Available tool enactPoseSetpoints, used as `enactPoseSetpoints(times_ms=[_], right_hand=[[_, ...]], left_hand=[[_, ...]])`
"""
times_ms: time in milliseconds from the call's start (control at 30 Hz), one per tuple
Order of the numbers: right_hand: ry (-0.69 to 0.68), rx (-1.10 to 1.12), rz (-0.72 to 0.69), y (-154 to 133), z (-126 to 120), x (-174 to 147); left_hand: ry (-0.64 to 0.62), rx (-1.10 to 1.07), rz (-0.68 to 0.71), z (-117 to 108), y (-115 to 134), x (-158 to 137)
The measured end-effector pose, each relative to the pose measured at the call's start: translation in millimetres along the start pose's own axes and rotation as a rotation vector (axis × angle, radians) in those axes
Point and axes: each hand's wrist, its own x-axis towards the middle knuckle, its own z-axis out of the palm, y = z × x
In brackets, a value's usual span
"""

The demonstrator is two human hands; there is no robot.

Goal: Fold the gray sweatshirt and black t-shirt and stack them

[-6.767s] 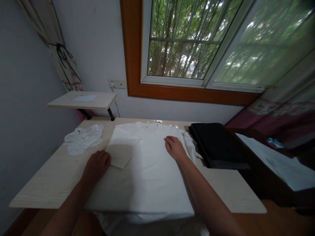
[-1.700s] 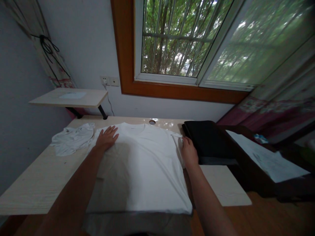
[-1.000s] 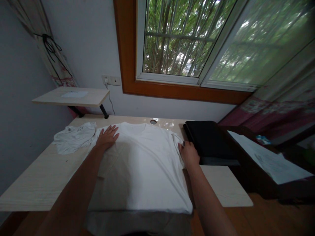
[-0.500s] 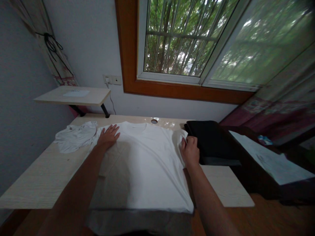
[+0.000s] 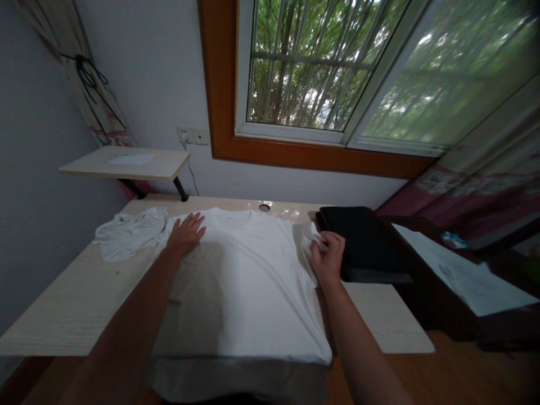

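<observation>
A white T-shirt (image 5: 257,281) lies spread on the pale wooden desk (image 5: 63,304), its collar toward the wall and its hem at the near edge. My left hand (image 5: 185,233) rests flat with fingers spread on the shirt's left shoulder. At the other side, my right hand (image 5: 331,253) pinches the right sleeve, which is bunched and slightly lifted. Some of the sleeve cloth is hidden behind the fingers. My left forearm covers part of the shirt's left side.
A crumpled white cloth (image 5: 130,233) lies left of the shirt. Behind it stands a small raised shelf (image 5: 126,163) on black legs. A black folder-like stack (image 5: 363,242) sits right of my right hand. A window (image 5: 312,73) is set in the wall beyond.
My right hand has shifted slightly, its fingers turning a little to the right with the sleeve cloth. My left hand has stayed in place.
</observation>
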Motion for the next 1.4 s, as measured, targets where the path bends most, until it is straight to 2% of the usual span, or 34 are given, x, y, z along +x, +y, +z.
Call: enactPoseSetpoints(times_ms=[200,333,433,600,733,900,1033,1167,1300,1400], right_hand=[[-0.279,-0.006,0.099,-6.4,-1.5,-1.8],[-0.3,-0.052,0.137,-9.3,-4.7,0.4],[-0.318,-0.123,0.167,-10.5,-5.0,1.5],[-0.376,-0.274,0.305,-8.6,-6.5,-1.5],[-0.426,-0.398,0.38,-10.8,-13.3,-5.5],[-0.52,-0.488,0.476,-20.5,-24.4,-11.9],[-0.447,-0.34,0.572,-15.2,-32.9,-17.2],[-0.325,-0.145,0.607,-2.8,-39.3,-14.9],[-0.191,-0.029,0.645,-2.0,-48.8,2.7],[-0.153,-0.06,0.625,-12.9,-58.6,25.7]], left_hand=[[0.025,-0.032,0.002,-0.7,1.8,-0.8],[0.084,-0.051,0.006,-4.1,4.3,-3.5],[0.177,-0.088,0.042,-8.7,4.6,-6.7],[0.321,-0.11,0.085,-18.6,5.1,-17.2],[0.298,-0.077,0.121,-23.7,10.1,-36.0],[0.246,-0.106,0.118,-24.1,12.4,-73.9],[0.251,-0.135,0.125,-21.4,2.3,-100.8],[0.203,-0.148,0.167,-19.5,-9.4,-113.0],[0.185,-0.142,0.169,-17.8,-13.3,-114.0],[0.189,-0.129,0.166,-16.1,-13.4,-113.3]])
